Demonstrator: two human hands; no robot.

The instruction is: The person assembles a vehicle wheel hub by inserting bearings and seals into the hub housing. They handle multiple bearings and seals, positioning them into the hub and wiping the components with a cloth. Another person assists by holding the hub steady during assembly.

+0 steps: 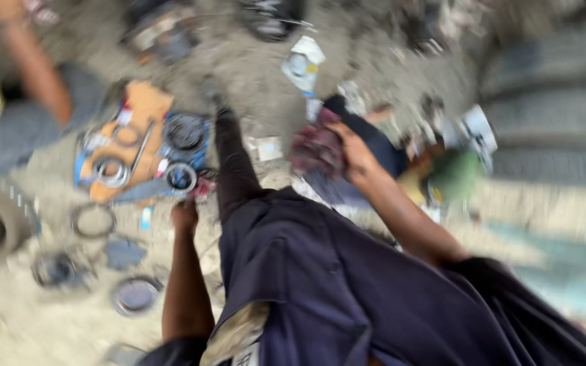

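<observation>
The whole view is smeared with motion blur, so fine detail is lost. The person stands over a sandy floor (pixel 266 88) in dark blue clothing, one leg stretched toward 12 o'clock.

The right hand (pixel 350 152) reaches out at about 1 o'clock, fingers closed on a dark red rag (pixel 315 150), which hangs bunched just to the left of the palm, above a heap of dark cloth and coloured scraps.

The left hand (pixel 184 215) is low at about 10 o'clock, close beside the leg. Blur hides the fingers, so I cannot tell whether it is apart or closed, nor whether it holds anything. Just beyond it, toward 11 o'clock, lies a piece of cardboard (pixel 145 108) with metal rings (pixel 111 171) and a round bearing (pixel 182 176) on and beside it. A loose ring (pixel 93 220) lies on the floor at 9 o'clock from the hand, and a round metal lid (pixel 135 295) sits nearer, at 8 o'clock.

Another person's arm (pixel 35 68) shows in the upper left corner. Tyres (pixel 551 74) are stacked at the right edge.
</observation>
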